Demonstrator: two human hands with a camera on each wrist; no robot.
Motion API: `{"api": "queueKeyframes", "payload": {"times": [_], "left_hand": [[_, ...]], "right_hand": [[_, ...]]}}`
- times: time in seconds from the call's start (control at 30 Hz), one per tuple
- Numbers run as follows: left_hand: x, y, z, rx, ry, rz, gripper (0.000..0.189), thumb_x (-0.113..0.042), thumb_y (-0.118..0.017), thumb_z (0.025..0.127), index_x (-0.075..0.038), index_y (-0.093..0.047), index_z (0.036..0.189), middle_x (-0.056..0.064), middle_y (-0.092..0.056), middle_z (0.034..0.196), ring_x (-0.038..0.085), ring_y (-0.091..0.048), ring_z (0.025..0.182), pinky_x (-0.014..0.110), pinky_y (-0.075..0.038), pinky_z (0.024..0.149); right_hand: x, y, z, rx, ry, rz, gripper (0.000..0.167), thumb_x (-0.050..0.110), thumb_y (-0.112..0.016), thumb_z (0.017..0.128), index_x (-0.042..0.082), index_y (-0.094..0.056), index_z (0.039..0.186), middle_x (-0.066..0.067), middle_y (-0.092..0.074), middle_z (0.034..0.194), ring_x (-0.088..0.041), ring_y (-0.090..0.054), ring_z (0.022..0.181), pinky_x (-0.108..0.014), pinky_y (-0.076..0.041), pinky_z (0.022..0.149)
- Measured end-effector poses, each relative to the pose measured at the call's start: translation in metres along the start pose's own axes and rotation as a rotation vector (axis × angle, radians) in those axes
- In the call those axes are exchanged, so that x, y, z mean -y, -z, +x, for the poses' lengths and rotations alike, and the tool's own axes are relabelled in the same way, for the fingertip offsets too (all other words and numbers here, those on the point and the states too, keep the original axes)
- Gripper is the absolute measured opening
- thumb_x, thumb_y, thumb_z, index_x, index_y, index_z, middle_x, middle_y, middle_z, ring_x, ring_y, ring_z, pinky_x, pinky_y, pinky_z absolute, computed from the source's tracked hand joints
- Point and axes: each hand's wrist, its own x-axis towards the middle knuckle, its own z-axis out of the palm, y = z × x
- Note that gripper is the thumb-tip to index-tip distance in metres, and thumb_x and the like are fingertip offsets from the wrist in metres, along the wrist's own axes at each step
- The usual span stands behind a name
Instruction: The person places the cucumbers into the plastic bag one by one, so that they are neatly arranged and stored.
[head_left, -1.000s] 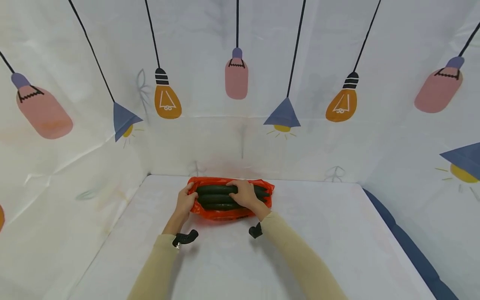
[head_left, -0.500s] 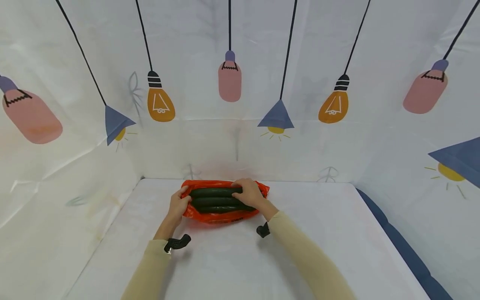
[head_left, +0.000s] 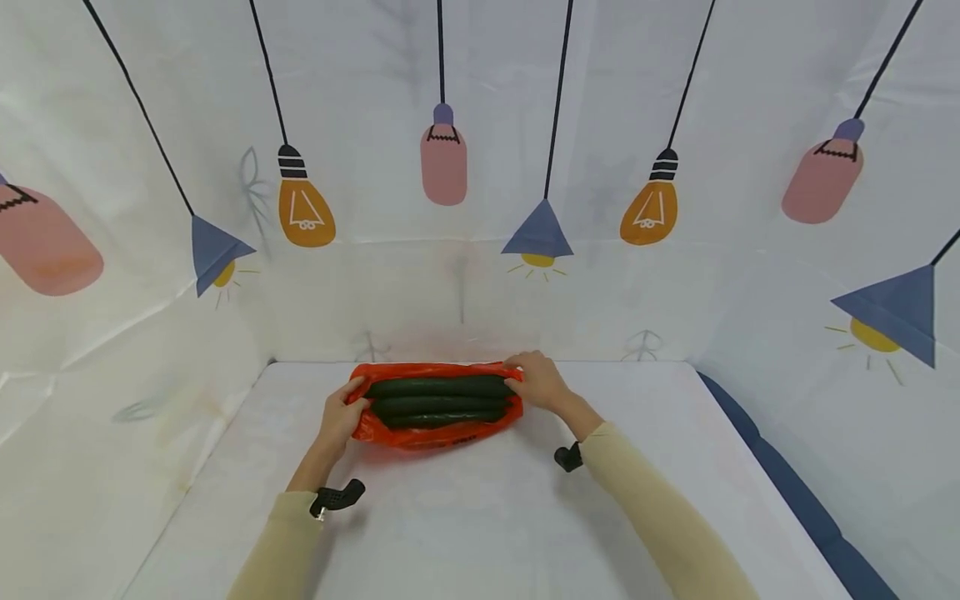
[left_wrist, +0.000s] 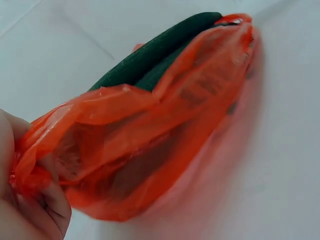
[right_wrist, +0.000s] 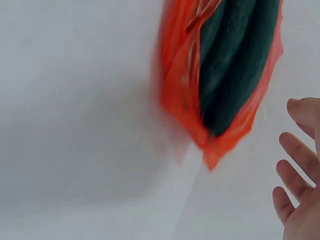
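An orange-red plastic bag (head_left: 420,441) lies lengthwise near the back of the white table, its top gaping. Inside it several long dark green cucumbers (head_left: 442,406) lie side by side. My left hand (head_left: 335,427) grips the bag's left end; in the left wrist view, the bunched plastic (left_wrist: 75,125) is pinched between thumb and fingers. At the bag's right end is my right hand (head_left: 545,385). The right wrist view shows that hand (right_wrist: 307,195) with its fingers spread and nothing in them, apart from the bag (right_wrist: 180,95).
A white wall sheet (head_left: 375,300) printed with lamps and bulbs stands right behind the table (head_left: 465,517) and along both sides. A dark blue padded strip (head_left: 780,475) runs along the table's right edge. Black wrist devices (head_left: 337,497) sit on both wrists.
My right hand has moved right, off the cucumbers and out past the bag's right end. My left hand keeps its hold on the left end. The head view has shifted slightly.
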Motion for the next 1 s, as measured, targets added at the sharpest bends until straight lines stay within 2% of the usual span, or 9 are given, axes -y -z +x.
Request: {"api": "queueKeyframes", "payload": {"times": [0.13,0.27,0.37,0.47,0.63,0.73,0.8,0.87,1.0], "left_hand": [[0.002,0.010,-0.005,0.015,-0.059,0.044,0.054,-0.003,-0.050,0.095,-0.009,-0.042,0.148,0.016,-0.033,0.153,0.029,-0.033,0.135,0.033,-0.043,0.099],[0.004,0.023,-0.012,0.031,-0.116,0.054,0.050,-0.010,-0.054,0.097,-0.010,-0.045,0.147,0.016,-0.033,0.153,0.016,-0.058,0.106,0.019,-0.050,0.076],[0.004,0.033,-0.020,0.037,-0.142,0.051,0.050,-0.015,-0.056,0.098,-0.009,-0.044,0.146,0.017,-0.036,0.150,0.006,-0.064,0.087,0.020,-0.053,0.073],[0.005,0.044,-0.028,0.039,-0.184,0.086,0.050,-0.016,-0.054,0.099,-0.007,-0.043,0.147,0.019,-0.042,0.146,0.001,-0.064,0.089,0.023,-0.054,0.074],[0.006,0.071,-0.035,0.018,-0.318,0.235,0.048,-0.010,-0.054,0.098,-0.001,-0.045,0.144,0.025,-0.050,0.138,0.027,-0.063,0.106,0.018,-0.050,0.078],[0.004,0.091,-0.037,-0.006,-0.393,0.389,0.047,-0.007,-0.055,0.096,0.003,-0.047,0.141,0.026,-0.051,0.135,0.044,-0.055,0.114,0.031,-0.050,0.086],[0.000,0.105,-0.039,-0.008,-0.409,0.481,0.047,-0.006,-0.055,0.095,0.004,-0.047,0.140,0.028,-0.049,0.136,0.049,-0.051,0.116,0.046,-0.047,0.091],[-0.007,0.119,-0.042,-0.008,-0.403,0.574,0.048,-0.009,-0.056,0.095,0.004,-0.046,0.140,0.031,-0.047,0.136,0.052,-0.048,0.117,0.057,-0.044,0.086],[-0.030,0.142,-0.043,0.026,-0.385,0.712,0.052,-0.013,-0.055,0.096,0.006,-0.042,0.142,0.037,-0.040,0.138,0.057,-0.038,0.121,0.066,-0.039,0.086]], "right_hand": [[-0.013,0.016,-0.013,-0.026,-0.011,-0.041,0.026,0.013,-0.069,0.088,0.005,-0.071,0.112,-0.011,-0.069,0.108,-0.032,-0.056,0.099,-0.051,-0.046,0.085],[-0.024,0.031,-0.027,-0.035,-0.037,-0.094,0.025,0.015,-0.070,0.088,0.009,-0.071,0.111,-0.010,-0.069,0.106,-0.031,-0.056,0.099,-0.053,-0.044,0.083],[-0.032,0.042,-0.039,-0.043,-0.049,-0.113,0.024,0.014,-0.071,0.086,0.009,-0.071,0.110,-0.010,-0.069,0.106,-0.033,-0.056,0.099,-0.056,-0.043,0.083],[-0.045,0.053,-0.052,-0.053,-0.057,-0.132,0.025,0.014,-0.072,0.086,0.008,-0.071,0.110,-0.011,-0.069,0.106,-0.035,-0.056,0.100,-0.059,-0.042,0.082],[-0.068,0.074,-0.070,-0.074,-0.082,-0.166,0.030,0.015,-0.071,0.087,0.004,-0.069,0.115,-0.016,-0.066,0.112,-0.039,-0.056,0.104,-0.062,-0.041,0.084],[-0.077,0.084,-0.080,-0.080,-0.105,-0.193,0.034,0.017,-0.070,0.087,0.003,-0.067,0.118,-0.018,-0.065,0.117,-0.041,-0.055,0.108,-0.063,-0.041,0.087],[-0.080,0.089,-0.086,-0.075,-0.115,-0.214,0.036,0.018,-0.070,0.088,0.002,-0.066,0.120,-0.019,-0.063,0.119,-0.042,-0.055,0.110,-0.063,-0.040,0.089],[-0.081,0.094,-0.091,-0.070,-0.123,-0.235,0.039,0.020,-0.070,0.088,0.003,-0.065,0.122,-0.019,-0.063,0.121,-0.042,-0.054,0.113,-0.064,-0.038,0.091],[-0.081,0.105,-0.101,-0.092,-0.110,-0.282,0.044,0.020,-0.070,0.087,0.000,-0.062,0.126,-0.021,-0.059,0.126,-0.042,-0.050,0.118,-0.065,-0.033,0.094]]}}
